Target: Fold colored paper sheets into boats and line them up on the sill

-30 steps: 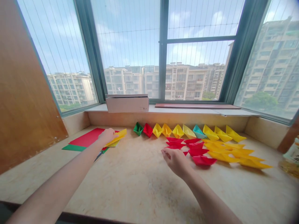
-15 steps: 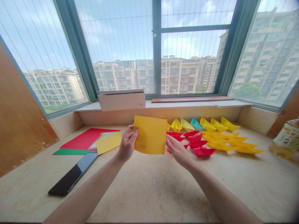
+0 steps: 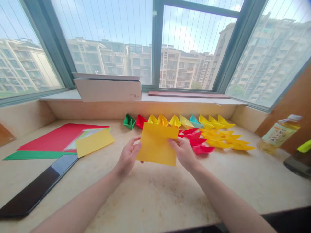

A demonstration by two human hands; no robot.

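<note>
A square sheet of yellow-orange paper (image 3: 157,144) is held up above the stone counter (image 3: 155,191) between both hands. My left hand (image 3: 127,157) pinches its left edge; my right hand (image 3: 183,151) pinches its right edge. Behind the sheet runs a row of folded paper boats (image 3: 184,121) in green, red, yellow and teal, with flatter red boats (image 3: 198,142) and yellow boats (image 3: 225,140) in front of them.
A stack of red, green and yellow sheets (image 3: 60,140) lies at the left, a black phone (image 3: 36,189) near it. A white box (image 3: 108,87) sits on the sill. A bottle of yellow liquid (image 3: 278,134) stands at the right, beside a dark object (image 3: 297,163).
My left hand lifted the yellow sheet from the stack and carried it to the middle; my right hand has taken its other edge. The view has dropped and shifted right.
</note>
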